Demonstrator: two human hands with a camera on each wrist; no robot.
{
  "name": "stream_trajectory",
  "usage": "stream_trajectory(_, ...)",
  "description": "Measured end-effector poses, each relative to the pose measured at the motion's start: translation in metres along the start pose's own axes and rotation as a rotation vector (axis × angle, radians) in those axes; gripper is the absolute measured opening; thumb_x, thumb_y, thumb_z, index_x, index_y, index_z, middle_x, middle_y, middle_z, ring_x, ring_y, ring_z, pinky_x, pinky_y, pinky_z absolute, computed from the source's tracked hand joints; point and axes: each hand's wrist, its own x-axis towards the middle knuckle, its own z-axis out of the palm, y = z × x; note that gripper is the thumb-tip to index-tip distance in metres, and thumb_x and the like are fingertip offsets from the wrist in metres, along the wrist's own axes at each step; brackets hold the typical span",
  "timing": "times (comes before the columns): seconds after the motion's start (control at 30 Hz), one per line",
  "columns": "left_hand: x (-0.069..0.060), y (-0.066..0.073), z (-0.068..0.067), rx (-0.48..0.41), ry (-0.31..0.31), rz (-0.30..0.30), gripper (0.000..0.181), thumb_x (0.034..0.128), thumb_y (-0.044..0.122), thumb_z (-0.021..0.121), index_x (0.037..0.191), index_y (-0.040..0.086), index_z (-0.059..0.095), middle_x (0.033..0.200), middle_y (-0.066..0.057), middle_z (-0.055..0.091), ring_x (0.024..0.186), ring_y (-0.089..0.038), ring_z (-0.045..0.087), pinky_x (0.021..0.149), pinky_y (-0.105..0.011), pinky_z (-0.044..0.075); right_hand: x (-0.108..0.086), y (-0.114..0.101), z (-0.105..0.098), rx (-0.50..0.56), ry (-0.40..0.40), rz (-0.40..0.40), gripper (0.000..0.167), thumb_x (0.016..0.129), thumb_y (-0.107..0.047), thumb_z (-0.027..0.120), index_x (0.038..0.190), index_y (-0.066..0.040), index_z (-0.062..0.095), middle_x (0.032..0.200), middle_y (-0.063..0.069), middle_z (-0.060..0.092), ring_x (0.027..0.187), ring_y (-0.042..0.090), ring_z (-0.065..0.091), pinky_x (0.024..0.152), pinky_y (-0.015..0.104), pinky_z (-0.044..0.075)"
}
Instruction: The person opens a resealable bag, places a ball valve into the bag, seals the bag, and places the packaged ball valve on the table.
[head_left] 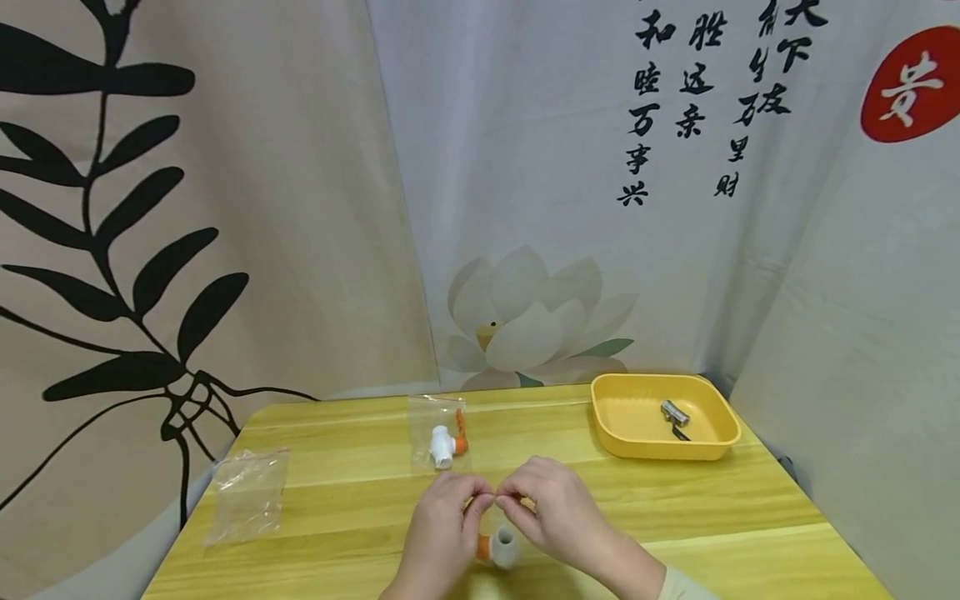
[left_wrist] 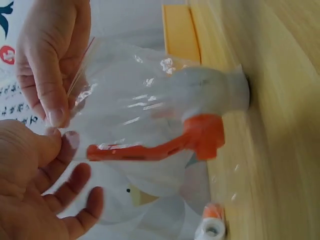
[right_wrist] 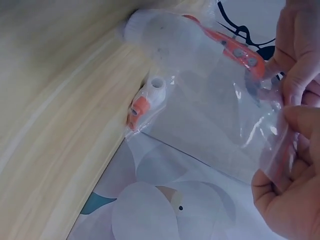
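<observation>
A white plastic ball valve (left_wrist: pixel 200 92) with an orange lever handle (left_wrist: pixel 165 150) stands on the table inside a transparent zip bag (left_wrist: pixel 120 82). Both hands meet at the bag's top edge above it. My left hand (head_left: pixel 442 529) pinches that edge between thumb and index finger, its other fingers loosely bent. Close beside it, fingertips nearly touching, my right hand (head_left: pixel 558 517) pinches the same edge. In the head view the hands partly hide the valve. Farther back lies another bagged white valve (head_left: pixel 442 446) with an orange handle.
At the back right stands a yellow tray (head_left: pixel 663 451) holding a small metal part (head_left: pixel 675 412) and a dark piece. A flat transparent bag (head_left: pixel 247 497) lies on the left of the wooden table (head_left: pixel 352 475). A printed curtain (head_left: pixel 525 125) hangs behind.
</observation>
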Motion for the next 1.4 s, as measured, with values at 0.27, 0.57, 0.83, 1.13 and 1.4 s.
stream_trajectory(0.27,0.001,-0.001,0.002,0.033,-0.041,0.052,0.012,0.0920,0.009,0.081,0.093,0.016,0.071,0.088,0.010,0.069,0.085,-0.003,0.058,0.069,-0.018,0.051,-0.004,0.002,-0.001,-0.042,-0.009,0.057,0.013,0.087,-0.015,0.087,0.087,-0.018,0.074,0.082,-0.011,0.075,0.077,0.002,0.064,0.072,0.012,0.051)
stream_trajectory(0.57,-0.002,-0.005,0.011,0.092,-0.024,0.140,0.016,0.0923,0.003,0.078,0.095,0.012,0.065,0.088,0.008,0.064,0.085,-0.004,0.057,0.072,-0.018,0.049,-0.005,-0.001,-0.002,-0.135,-0.036,0.076,0.016,0.083,-0.020,0.089,0.086,-0.019,0.073,0.081,-0.012,0.074,0.076,0.003,0.062,0.069,0.014,0.050)
stream_trajectory(0.83,0.000,-0.010,0.014,0.037,0.028,0.204,0.017,0.0881,0.003,0.081,0.089,0.015,0.068,0.084,0.009,0.068,0.081,-0.004,0.061,0.074,-0.012,0.047,-0.005,0.001,-0.003,-0.149,0.005,0.039,0.017,0.081,-0.020,0.089,0.086,-0.017,0.073,0.081,-0.010,0.074,0.076,0.005,0.064,0.069,0.014,0.052)
stream_trajectory(1.13,-0.001,-0.013,0.012,0.040,0.032,0.188,0.013,0.0905,0.007,0.080,0.094,0.016,0.071,0.089,0.010,0.072,0.085,-0.005,0.065,0.078,-0.016,0.052,-0.011,0.006,-0.006,-0.097,0.027,0.060,0.014,0.090,-0.021,0.084,0.084,-0.017,0.072,0.080,-0.010,0.072,0.076,0.004,0.063,0.068,0.011,0.050)
stream_trajectory(1.4,0.000,-0.012,0.013,-0.001,0.042,0.193,0.018,0.0853,0.006,0.086,0.088,0.016,0.072,0.084,0.011,0.071,0.081,-0.004,0.063,0.077,-0.013,0.048,-0.011,0.007,-0.004,-0.101,0.034,0.034,0.020,0.080,-0.013,0.090,0.084,-0.017,0.071,0.080,-0.010,0.072,0.075,0.004,0.062,0.068,0.011,0.050)
